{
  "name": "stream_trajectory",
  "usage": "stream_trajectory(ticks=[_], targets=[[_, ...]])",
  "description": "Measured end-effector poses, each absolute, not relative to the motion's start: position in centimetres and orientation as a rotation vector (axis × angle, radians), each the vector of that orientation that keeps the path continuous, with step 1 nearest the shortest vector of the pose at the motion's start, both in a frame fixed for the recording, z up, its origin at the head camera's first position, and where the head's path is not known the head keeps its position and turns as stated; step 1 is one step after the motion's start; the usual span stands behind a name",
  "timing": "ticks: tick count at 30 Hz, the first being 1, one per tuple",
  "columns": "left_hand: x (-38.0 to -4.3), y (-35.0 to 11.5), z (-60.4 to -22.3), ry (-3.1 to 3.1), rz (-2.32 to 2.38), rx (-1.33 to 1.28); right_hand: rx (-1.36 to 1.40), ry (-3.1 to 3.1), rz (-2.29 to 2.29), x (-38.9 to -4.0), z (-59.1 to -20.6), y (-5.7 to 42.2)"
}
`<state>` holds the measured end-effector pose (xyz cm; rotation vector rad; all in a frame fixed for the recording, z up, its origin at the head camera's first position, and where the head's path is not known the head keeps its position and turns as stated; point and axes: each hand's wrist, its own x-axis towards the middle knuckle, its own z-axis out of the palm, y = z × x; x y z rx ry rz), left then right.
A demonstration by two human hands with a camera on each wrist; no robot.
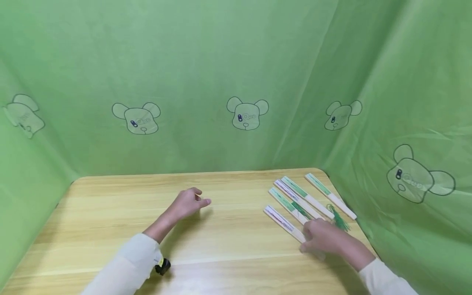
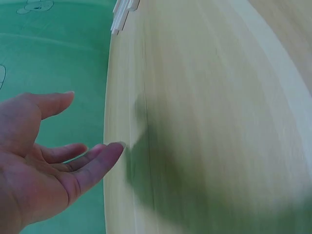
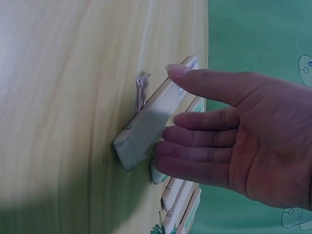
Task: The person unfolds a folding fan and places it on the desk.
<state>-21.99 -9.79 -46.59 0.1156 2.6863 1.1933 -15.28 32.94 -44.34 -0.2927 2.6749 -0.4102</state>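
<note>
Several folded hand fans lie slanted at the right of the table in the head view. The nearest fan [image 1: 279,218] has a white-and-purple leaf and pale sticks. My right hand [image 1: 323,237] is over its handle end. In the right wrist view the thumb and fingers lie fairly straight on either side of that fan [image 3: 148,124], not closed round it; whether they touch it I cannot tell. A pale tassel [image 3: 141,90] hangs from its rivet end. My left hand [image 1: 187,203] hovers above the left-middle of the table, holding nothing, its fingers [image 2: 100,165] loosely bent.
Beside the nearest fan lie a green fan [image 1: 283,200], a purple one [image 1: 287,190], another green one [image 1: 296,186] and a separate fan [image 1: 320,184] near the right edge. A green tassel [image 1: 340,222] spreads there. Green cloth walls [image 1: 199,61] enclose the wooden table [image 1: 228,241].
</note>
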Motion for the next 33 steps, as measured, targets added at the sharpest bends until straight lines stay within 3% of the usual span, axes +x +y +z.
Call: stream_trajectory(ticks=[33], targets=[[-20.6, -4.3, -47.9, 2.458, 1.396, 0.080, -0.320, 2.742, -0.443, -15.0, -46.1, 32.4]])
